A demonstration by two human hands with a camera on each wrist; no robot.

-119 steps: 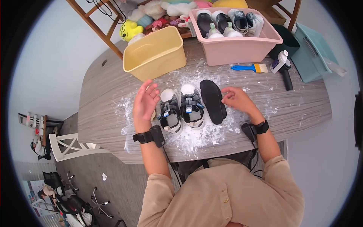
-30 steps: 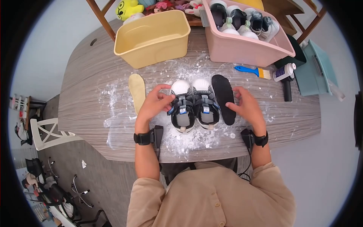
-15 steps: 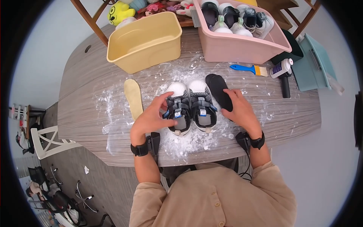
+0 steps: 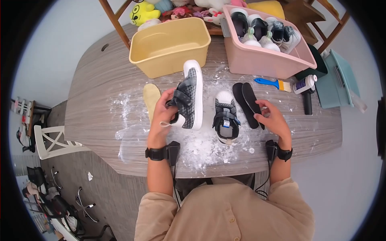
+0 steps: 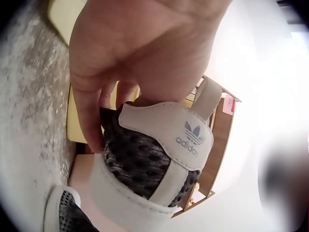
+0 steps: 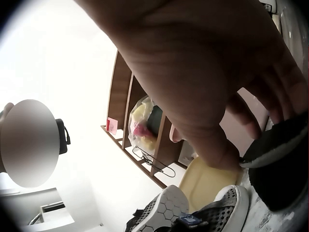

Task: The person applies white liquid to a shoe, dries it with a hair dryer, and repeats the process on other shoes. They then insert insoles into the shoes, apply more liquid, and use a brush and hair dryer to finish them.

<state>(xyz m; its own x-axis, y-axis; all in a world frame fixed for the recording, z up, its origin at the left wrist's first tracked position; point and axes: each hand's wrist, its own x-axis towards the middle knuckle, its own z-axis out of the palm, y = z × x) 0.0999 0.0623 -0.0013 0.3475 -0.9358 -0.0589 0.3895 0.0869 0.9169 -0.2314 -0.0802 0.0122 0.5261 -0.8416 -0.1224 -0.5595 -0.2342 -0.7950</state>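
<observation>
My left hand (image 4: 159,120) grips a black-and-white sneaker (image 4: 187,98) by its heel opening. That shoe is lifted and tilted, its white sole edge facing right; the left wrist view shows a white heel tab (image 5: 186,133) with an adidas logo. Its mate, a second sneaker (image 4: 226,116), rests upright on the table with the toe pointing away. At the right, my right hand (image 4: 274,120) pinches the edge of a black insole (image 4: 251,99), raised at a slant over another black insole (image 4: 239,98) on the tabletop. A pale yellow insole (image 4: 150,96) lies behind the left hand.
White powder is scattered over the wooden table (image 4: 100,90). A yellow bin (image 4: 171,60) and a pink bin (image 4: 265,62) holding several shoes stand at the back. A blue-handled brush (image 4: 271,83), a white bottle (image 4: 303,84) and a teal bin (image 4: 335,84) are at the right.
The left hand has taken the left sneaker up off the table and tilted it, apart from its mate. The right hand has lifted one black insole, uncovering the other beneath.
</observation>
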